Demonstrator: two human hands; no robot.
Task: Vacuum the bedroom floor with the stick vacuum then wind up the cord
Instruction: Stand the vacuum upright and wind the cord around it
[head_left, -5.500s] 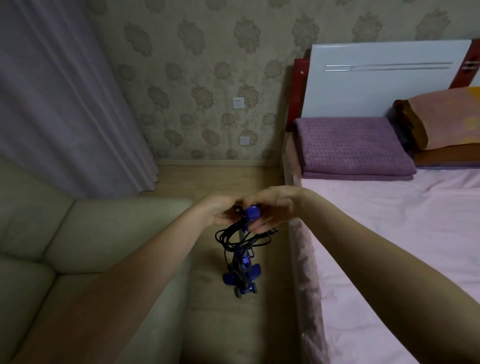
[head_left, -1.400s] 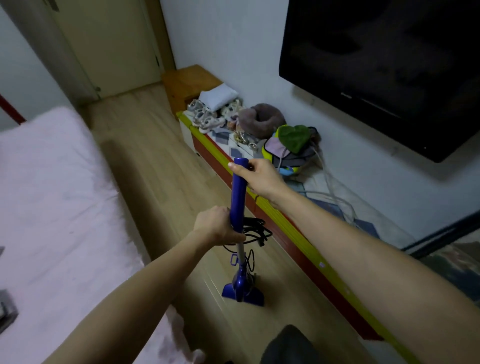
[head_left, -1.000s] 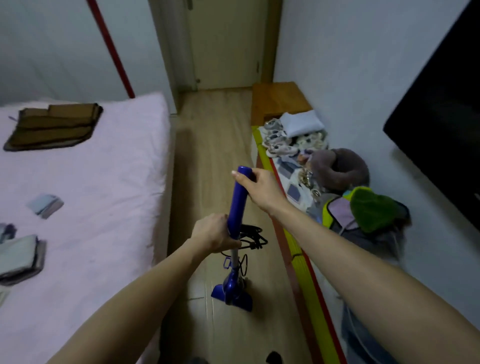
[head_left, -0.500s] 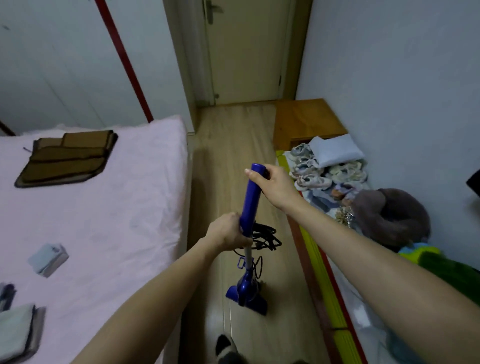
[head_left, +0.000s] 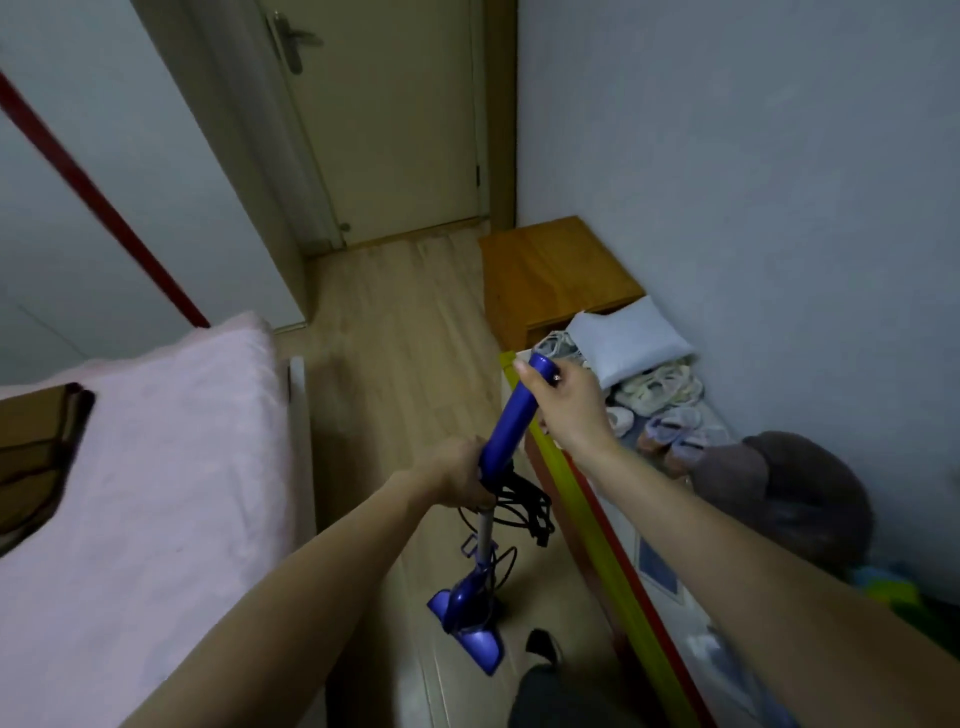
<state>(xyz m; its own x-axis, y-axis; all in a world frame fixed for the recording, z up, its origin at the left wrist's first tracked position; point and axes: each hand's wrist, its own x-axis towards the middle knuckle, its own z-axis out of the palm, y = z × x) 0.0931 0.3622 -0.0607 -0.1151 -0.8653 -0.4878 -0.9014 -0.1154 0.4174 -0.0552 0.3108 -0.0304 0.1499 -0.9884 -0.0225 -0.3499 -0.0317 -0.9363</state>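
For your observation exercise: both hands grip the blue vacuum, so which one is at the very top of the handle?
The right hand grips the top end of the vacuum. The left hand grips lower down, just above the bundled cord.

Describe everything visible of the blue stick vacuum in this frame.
The stick vacuum looks like glossy blue plastic: a fat upper handle tube, a thin grey metal shaft below it, and a blue floor head over the wooden floor. It leans with its top toward the low bench. The right hand grips the top end; the left hand grips the base of the tube. A black cord hangs in loose loops beside the shaft.
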